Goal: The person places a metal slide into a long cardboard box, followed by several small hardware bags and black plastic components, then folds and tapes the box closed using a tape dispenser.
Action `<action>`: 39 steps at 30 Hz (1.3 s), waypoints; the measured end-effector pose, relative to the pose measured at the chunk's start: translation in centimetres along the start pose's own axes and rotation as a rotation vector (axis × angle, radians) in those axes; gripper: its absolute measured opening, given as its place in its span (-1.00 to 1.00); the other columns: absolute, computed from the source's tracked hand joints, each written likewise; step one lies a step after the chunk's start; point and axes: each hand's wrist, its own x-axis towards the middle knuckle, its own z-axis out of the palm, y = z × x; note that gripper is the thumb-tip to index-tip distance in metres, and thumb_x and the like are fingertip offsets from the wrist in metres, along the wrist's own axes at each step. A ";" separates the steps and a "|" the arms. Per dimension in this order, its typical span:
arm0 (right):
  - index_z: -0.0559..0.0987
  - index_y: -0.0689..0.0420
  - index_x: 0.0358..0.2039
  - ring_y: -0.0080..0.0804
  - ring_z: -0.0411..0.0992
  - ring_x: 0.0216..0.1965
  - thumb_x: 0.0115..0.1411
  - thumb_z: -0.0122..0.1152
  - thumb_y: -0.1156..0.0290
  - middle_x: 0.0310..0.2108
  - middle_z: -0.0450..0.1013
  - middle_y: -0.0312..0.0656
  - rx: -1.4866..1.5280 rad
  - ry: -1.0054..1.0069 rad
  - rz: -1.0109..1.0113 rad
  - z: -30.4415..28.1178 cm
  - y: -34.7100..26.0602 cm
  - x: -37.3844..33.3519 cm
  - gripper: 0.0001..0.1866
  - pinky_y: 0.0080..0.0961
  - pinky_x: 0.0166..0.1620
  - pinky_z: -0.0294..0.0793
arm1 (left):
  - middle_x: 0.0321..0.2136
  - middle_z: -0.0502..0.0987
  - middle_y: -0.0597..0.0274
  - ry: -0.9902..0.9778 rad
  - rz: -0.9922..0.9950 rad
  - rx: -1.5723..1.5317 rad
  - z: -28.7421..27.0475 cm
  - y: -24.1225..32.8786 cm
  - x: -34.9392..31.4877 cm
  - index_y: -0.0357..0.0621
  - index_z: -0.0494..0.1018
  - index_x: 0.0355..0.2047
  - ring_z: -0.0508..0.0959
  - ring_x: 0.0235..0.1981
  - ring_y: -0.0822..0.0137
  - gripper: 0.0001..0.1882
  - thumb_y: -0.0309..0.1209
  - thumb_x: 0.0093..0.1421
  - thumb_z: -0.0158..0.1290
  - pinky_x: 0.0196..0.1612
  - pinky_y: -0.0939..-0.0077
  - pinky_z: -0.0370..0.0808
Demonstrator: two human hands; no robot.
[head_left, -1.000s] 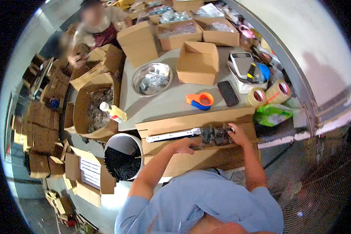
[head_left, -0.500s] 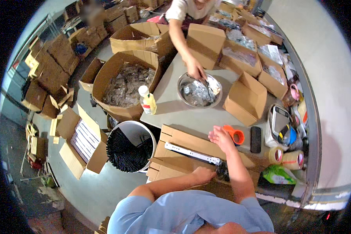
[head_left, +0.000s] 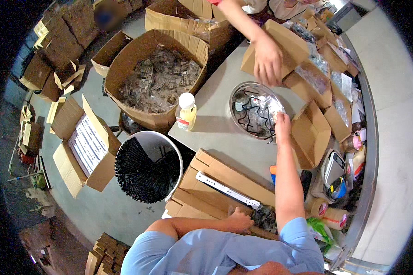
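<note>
My right hand [head_left: 282, 126] reaches to the right rim of a metal bowl [head_left: 233, 114], its fingers closed beside clear plastic bags; what they pinch is hidden. Inside the bowl lie clear bags [head_left: 260, 120] and bent black pieces. My left hand [head_left: 240, 221] rests low over a flat cardboard carton [head_left: 206, 198], fingers apart and slightly bent, with nothing visible held. Just beyond it, a long white drawer slide [head_left: 227, 190] lies along the carton. Next to the slide's near end is a dark bagged bundle [head_left: 264, 218].
A co-worker's hand [head_left: 267, 59] hangs over the bowl's far side. A bottle [head_left: 186, 112] stands on the table's left edge. A white bucket [head_left: 181, 158] of black rods and an open box of white slides [head_left: 88, 144] sit left. Small cartons [head_left: 311, 133] line the right.
My right hand has moved forward from above the carton to the bowl. The co-worker's hand has come out of the bowl and lifted away. My left hand has loosened its fingers. The view has shifted.
</note>
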 end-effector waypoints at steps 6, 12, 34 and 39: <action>0.53 0.32 -0.42 -0.36 0.43 -0.46 -0.14 0.20 0.35 -0.48 0.48 -0.07 -0.709 -0.221 -0.197 2.1 4.4 4.1 -0.70 -0.38 -0.38 0.38 | -0.45 0.51 0.12 0.012 0.054 -0.109 0.0 0.0 0.1 -0.10 0.42 -0.34 0.56 -0.39 0.08 -0.66 -0.09 0.04 0.03 -0.37 -0.07 0.31; 0.42 0.19 -0.46 -0.48 0.28 -0.64 -0.08 0.02 0.59 -0.62 0.32 -0.26 -0.240 -0.526 0.306 1.6 -0.3 4.7 -0.89 -0.56 -0.60 0.21 | -0.44 0.52 0.09 0.022 0.013 -0.118 0.7 -0.3 0.3 -0.10 0.43 -0.37 0.56 -0.39 0.05 -0.73 -0.19 0.04 -0.02 -0.38 -0.05 0.33; 0.52 0.33 -0.50 0.15 0.43 -0.35 0.09 -0.01 0.27 -0.47 0.44 0.22 -0.514 0.048 -0.133 7.3 -1.9 4.4 -0.67 -0.13 -0.26 0.40 | -0.44 0.56 0.05 -0.087 0.009 -0.186 -1.9 0.2 0.0 -0.11 0.49 -0.37 0.58 -0.38 0.04 -0.75 -0.26 0.08 -0.10 -0.35 -0.11 0.36; 0.48 0.38 -0.25 -0.28 0.42 -0.24 -0.04 0.26 0.28 -0.26 0.47 -0.05 -0.073 -0.320 0.274 9.4 -1.0 4.5 -0.57 -0.37 -0.16 0.36 | -0.44 0.56 0.05 -0.011 0.010 -0.150 2.5 -0.3 1.8 -0.11 0.50 -0.39 0.58 -0.39 0.05 -0.75 -0.25 0.08 -0.09 -0.39 -0.07 0.39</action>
